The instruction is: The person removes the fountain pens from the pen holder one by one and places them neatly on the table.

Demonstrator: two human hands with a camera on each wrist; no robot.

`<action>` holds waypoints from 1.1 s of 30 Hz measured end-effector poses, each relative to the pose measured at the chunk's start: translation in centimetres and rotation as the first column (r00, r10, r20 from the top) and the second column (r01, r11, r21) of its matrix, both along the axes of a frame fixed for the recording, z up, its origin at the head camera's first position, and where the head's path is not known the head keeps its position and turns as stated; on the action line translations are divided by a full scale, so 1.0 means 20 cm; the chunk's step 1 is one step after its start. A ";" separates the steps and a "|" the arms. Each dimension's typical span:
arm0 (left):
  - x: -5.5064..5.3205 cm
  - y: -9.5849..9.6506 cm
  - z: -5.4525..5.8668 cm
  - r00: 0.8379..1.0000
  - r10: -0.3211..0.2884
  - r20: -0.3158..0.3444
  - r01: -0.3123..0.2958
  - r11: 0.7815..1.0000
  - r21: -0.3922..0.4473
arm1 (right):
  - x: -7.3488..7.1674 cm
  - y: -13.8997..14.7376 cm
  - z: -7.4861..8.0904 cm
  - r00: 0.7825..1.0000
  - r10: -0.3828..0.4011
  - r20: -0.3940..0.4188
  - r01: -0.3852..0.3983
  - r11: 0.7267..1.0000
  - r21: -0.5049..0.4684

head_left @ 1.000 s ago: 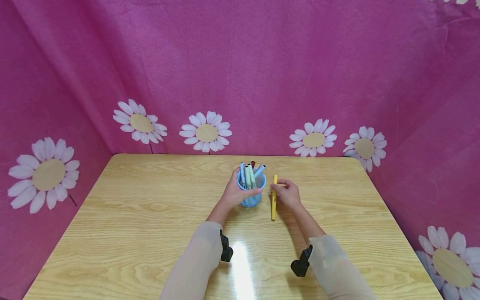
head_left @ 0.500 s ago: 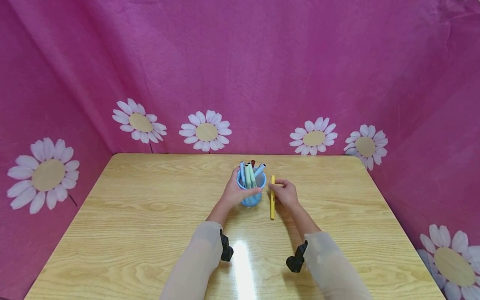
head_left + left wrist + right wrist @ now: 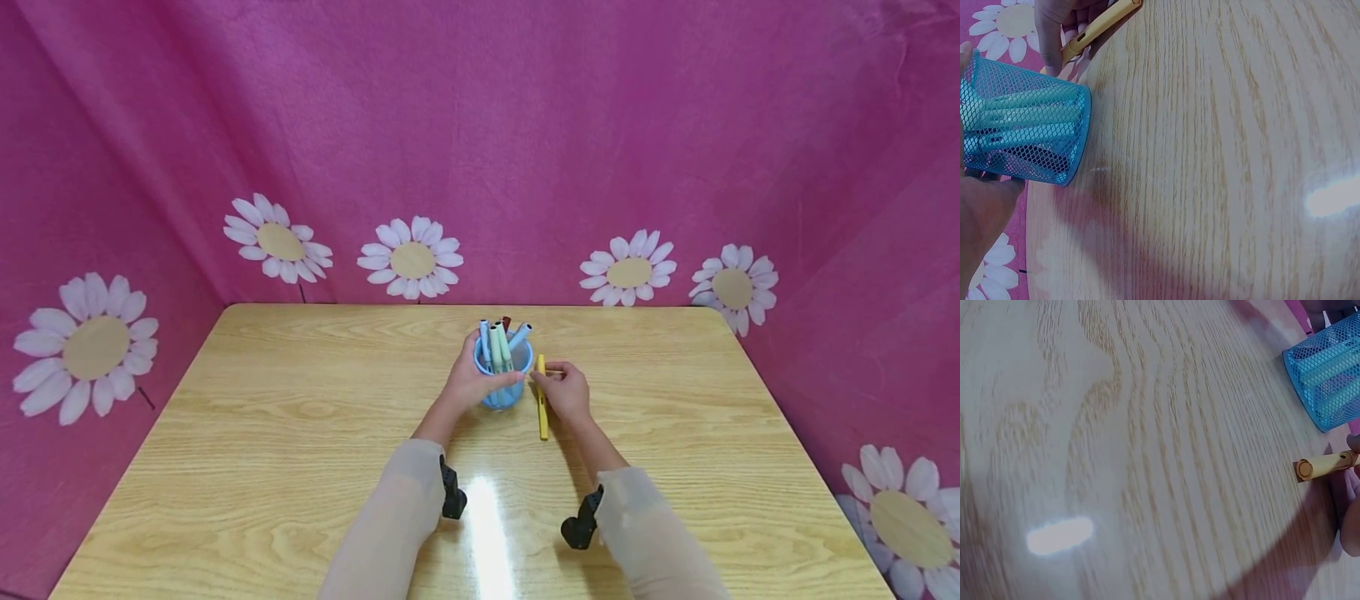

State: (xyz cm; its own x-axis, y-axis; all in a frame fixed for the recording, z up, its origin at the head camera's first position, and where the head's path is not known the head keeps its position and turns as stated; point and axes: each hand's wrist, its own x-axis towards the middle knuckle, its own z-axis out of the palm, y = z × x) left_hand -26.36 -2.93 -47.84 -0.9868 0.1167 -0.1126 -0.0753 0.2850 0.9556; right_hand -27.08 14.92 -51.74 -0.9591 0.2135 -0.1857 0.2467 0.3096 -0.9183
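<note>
The left hand [image 3: 472, 385] gripped the cup [image 3: 506, 398] of pens [image 3: 496, 348]. Just right of the cup, the yellow pen [image 3: 543, 417] was pinched in the right hand [image 3: 567, 392], its lower end jutting out below.

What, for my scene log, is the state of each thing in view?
Blue mesh cup: upright, partly filled
Pens inside: standing, some leaning
Yellow pen: pinched, outside the cup
Left hand: gripping the cup
Right hand: pinching the yellow pen
Table: reflecting light
Pink curtain: hanging
</note>
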 end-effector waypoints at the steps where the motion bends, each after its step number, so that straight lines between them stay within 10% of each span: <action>1: 0.00 0.00 0.00 1.000 0.000 0.000 0.000 1.000 -0.001 | 0.00 0.00 0.00 1.000 -0.002 -0.007 0.002 1.000 0.013; 33: -0.01 0.00 -0.02 1.000 -0.001 -0.024 0.002 1.000 0.020 | 0.01 -0.04 -0.03 0.999 -0.024 -0.025 0.031 0.953 0.302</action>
